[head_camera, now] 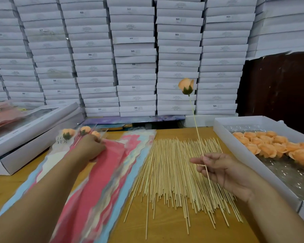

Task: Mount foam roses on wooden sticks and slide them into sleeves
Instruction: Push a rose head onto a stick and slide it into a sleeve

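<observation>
My right hand point(221, 170) pinches a thin wooden stick point(197, 135) that stands upright with an orange foam rose point(186, 85) mounted on its top. My left hand point(89, 148) grips the top edge of a pink patterned sleeve point(102, 176) lying on a stack of sleeves at the left. Beyond that hand lie finished roses in sleeves point(68, 133). A big pile of loose wooden sticks point(175, 172) covers the middle of the table.
A white tray point(239, 148) at the right holds several orange foam roses point(274, 146). White flat boxes point(30, 127) sit at the left on the wooden table point(165, 230). A wall of stacked white boxes point(133, 55) fills the back.
</observation>
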`<state>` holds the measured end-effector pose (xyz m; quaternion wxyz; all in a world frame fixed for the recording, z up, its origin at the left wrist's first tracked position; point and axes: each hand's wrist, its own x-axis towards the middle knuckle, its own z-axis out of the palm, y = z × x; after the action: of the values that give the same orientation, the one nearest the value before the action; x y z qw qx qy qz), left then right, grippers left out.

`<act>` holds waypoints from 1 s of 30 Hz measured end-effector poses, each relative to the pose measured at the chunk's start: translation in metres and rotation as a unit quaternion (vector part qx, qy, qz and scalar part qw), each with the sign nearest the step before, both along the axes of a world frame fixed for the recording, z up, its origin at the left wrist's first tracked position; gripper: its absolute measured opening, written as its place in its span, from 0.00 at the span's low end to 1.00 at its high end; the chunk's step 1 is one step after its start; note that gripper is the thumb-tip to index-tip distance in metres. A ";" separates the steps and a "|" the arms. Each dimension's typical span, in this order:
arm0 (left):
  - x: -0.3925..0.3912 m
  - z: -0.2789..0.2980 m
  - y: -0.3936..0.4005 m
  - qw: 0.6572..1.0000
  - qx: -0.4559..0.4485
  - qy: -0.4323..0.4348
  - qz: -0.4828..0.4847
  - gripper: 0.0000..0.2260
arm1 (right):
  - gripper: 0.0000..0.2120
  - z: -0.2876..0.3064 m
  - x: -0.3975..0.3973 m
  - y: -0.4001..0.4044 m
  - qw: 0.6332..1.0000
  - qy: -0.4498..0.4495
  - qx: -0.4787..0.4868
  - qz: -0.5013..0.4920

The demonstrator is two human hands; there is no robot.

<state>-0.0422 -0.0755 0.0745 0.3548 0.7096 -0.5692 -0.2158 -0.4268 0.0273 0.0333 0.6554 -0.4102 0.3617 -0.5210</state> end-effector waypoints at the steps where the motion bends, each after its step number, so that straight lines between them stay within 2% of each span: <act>1: -0.004 0.005 0.002 1.000 -0.002 0.011 -0.008 0.03 | 0.21 0.000 0.000 0.000 1.000 -0.003 0.000 0.000; 4: -0.018 0.017 0.010 0.992 0.023 0.105 -0.063 0.06 | 0.20 0.001 0.000 0.000 1.000 -0.009 0.001 0.002; 7: -0.038 0.024 0.026 0.959 0.053 0.243 -0.136 0.04 | 0.19 0.002 0.003 0.001 1.000 -0.026 0.006 0.013; 12: -0.080 0.017 0.058 0.904 0.101 0.359 -0.208 0.16 | 0.17 0.003 0.013 0.006 0.995 -0.071 0.029 0.058; 15: -0.099 0.005 0.077 0.885 0.147 0.367 -0.246 0.21 | 0.14 0.002 0.018 0.008 0.992 -0.079 0.051 0.081; 18: -0.108 -0.004 0.090 0.870 0.181 0.351 -0.295 0.23 | 0.09 0.003 0.022 0.010 0.994 -0.045 0.047 0.090; 24: -0.108 -0.005 0.101 0.844 0.240 0.268 -0.398 0.26 | 0.19 0.001 0.023 0.006 0.998 -0.017 0.054 0.021; 30: -0.102 -0.007 0.099 0.829 0.271 0.221 -0.436 0.25 | 0.14 -0.001 0.024 0.005 0.998 0.020 0.059 0.032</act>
<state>-0.1445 0.0238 0.0679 0.1335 0.3886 -0.6445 -0.6448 -0.4032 0.0322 0.0324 0.6875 -0.3921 0.3918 -0.4692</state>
